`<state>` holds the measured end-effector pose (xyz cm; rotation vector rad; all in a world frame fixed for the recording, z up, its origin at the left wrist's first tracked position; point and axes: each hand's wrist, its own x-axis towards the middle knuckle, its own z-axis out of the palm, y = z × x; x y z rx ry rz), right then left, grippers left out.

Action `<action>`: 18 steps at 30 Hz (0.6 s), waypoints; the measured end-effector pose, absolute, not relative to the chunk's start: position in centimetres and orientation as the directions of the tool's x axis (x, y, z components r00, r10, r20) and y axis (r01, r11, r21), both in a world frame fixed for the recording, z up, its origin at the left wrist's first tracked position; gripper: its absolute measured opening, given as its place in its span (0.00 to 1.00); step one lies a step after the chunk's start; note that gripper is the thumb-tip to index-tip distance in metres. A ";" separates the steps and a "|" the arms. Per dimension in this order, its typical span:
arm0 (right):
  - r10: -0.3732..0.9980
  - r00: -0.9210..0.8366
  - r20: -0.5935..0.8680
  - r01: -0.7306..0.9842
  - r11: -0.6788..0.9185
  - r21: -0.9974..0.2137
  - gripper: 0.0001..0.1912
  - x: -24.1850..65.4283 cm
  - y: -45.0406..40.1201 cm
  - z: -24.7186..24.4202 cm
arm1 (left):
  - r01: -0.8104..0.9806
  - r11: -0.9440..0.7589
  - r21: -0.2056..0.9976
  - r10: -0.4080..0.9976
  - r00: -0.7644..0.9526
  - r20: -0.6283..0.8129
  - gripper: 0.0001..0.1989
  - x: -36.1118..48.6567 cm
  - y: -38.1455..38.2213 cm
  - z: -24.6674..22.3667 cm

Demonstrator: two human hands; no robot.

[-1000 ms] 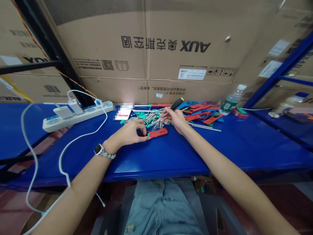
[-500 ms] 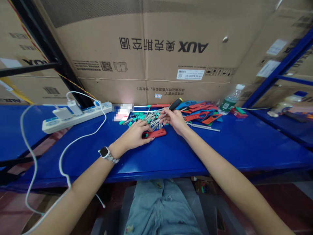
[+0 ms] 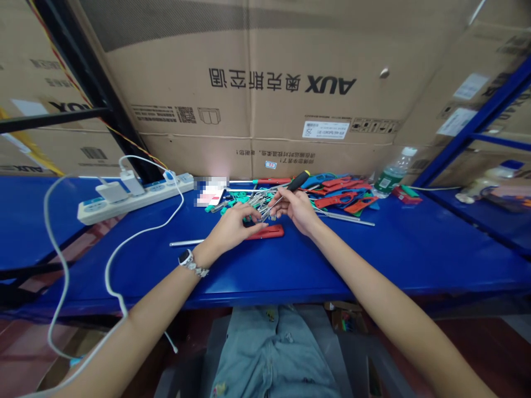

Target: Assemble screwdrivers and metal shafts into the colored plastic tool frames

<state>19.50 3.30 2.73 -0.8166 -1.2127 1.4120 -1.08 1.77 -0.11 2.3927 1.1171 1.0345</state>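
My right hand [image 3: 299, 209] is closed around a screwdriver [image 3: 299, 180] with a black handle and yellow end. The handle points up and right, and the shaft slants down toward my left hand. My left hand [image 3: 236, 225] hovers by the front of the pile, thumb and fingers curved and apart. Below its thumb a red plastic handle [image 3: 271, 231] lies on the table, partly covered. A metal rod [image 3: 186, 242] shows on the other side of that hand, apparently in line with the red handle. Behind both hands is a pile of metal and green parts [image 3: 238, 198].
Red and blue plastic handles [image 3: 340, 190] are heaped at the right, with metal rods [image 3: 352, 220] in front. A water bottle [image 3: 390, 179] and a small red box [image 3: 406, 194] stand beyond. At left lie a power strip [image 3: 136, 202] and white cable [image 3: 110, 260]. Cardboard [image 3: 274, 33] backs the blue table [image 3: 315, 271].
My left hand has shifted off the red handle's end, thumb now straighter and fingers nearer the pile. The metal rod left of the hand has come into sight. My right hand keeps the screwdriver.
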 end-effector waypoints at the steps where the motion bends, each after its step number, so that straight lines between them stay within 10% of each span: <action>1: 0.967 -0.215 0.140 -0.280 0.076 -0.957 0.17 19.5 3.3 2.7 | 0.531 -0.638 0.559 0.770 0.421 0.479 0.11 -1.0 1.8 -0.2; 18: 0.942 -0.235 0.237 -0.127 0.212 -0.969 0.24 18.7 2.8 2.5 | 0.568 -0.623 0.538 0.781 0.413 0.469 0.08 -1.2 1.8 0.3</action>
